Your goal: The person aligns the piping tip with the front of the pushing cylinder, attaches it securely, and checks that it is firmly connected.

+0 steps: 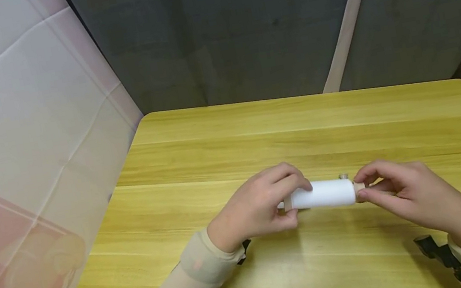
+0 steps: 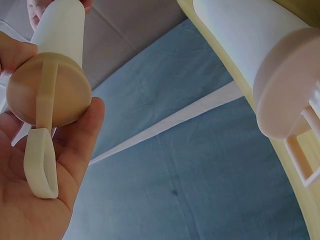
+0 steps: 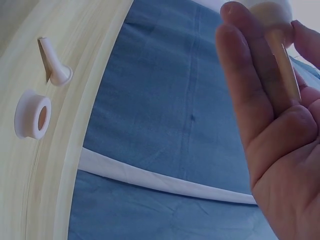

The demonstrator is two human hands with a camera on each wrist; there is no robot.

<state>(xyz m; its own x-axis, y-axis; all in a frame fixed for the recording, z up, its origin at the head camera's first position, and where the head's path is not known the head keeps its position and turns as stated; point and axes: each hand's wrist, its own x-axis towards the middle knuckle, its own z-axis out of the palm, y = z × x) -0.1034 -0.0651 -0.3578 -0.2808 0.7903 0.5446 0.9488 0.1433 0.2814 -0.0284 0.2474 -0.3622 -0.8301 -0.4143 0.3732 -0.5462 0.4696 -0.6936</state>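
Observation:
Both hands hold a white tube [image 1: 327, 194] level above the table. My left hand [image 1: 259, 203] grips its left end, thumb and fingers around a beige end cap [image 2: 72, 95]. A bar and a pale loop handle [image 2: 34, 165] stick out from that cap over the palm. On the tube's right end, my right hand [image 1: 410, 192] pinches the beige end piece. From there a narrow beige stem [image 3: 287, 72] runs down along the fingers in the right wrist view. The left wrist view also has a second white tube [image 2: 240, 35] with a beige cap.
In the right wrist view, a small tapered nozzle [image 3: 52, 57] and a pale ring-shaped cap [image 3: 27, 112] are on the wooden table [image 1: 211, 142]. A small piece [image 1: 343, 176] shows just behind the held tube. Grey cloth [image 1: 216, 38] hangs beyond the table's far edge.

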